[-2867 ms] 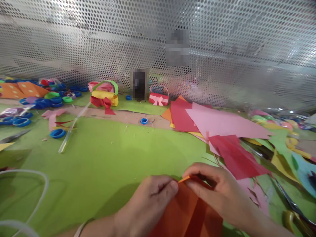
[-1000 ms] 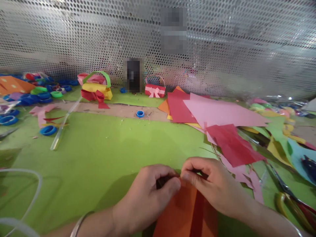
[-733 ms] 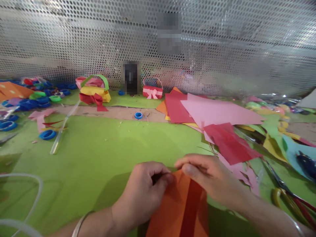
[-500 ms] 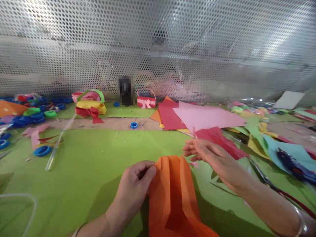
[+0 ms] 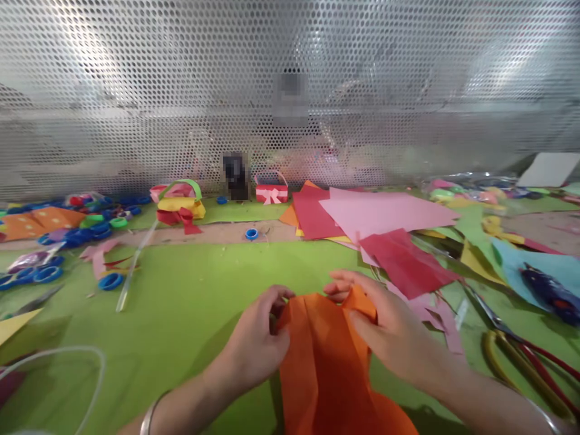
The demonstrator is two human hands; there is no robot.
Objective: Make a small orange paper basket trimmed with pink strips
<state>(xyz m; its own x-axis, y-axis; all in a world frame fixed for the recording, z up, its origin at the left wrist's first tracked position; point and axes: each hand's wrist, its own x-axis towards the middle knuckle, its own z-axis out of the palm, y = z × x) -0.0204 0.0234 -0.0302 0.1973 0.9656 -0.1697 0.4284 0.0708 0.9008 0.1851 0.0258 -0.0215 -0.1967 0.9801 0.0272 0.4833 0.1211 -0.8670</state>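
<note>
A creased sheet of orange paper (image 5: pixel 326 368) stands in front of me, its far edge bent up in folds and its near part running out of view at the bottom. My left hand (image 5: pixel 258 338) pinches the paper's left side near that far edge. On the other side, my right hand (image 5: pixel 385 326) has its thumb on the inner face of the right fold and its fingers behind it. The fingertips of both hands are partly hidden by the paper.
Scissors (image 5: pixel 502 329) and a dark blue tool (image 5: pixel 550 293) on light blue paper lie to the right. Pink sheets (image 5: pixel 385 208) and a red piece (image 5: pixel 410 263) lie beyond my hands. Small paper baskets (image 5: pixel 272 193) stand before a perforated metal panel (image 5: pixel 362 90). A glue stick (image 5: pixel 136 266) lies left.
My right hand has come in from the right and taken hold of the paper's right fold. The paper's middle channel has spread wider. The view has shifted slightly.
</note>
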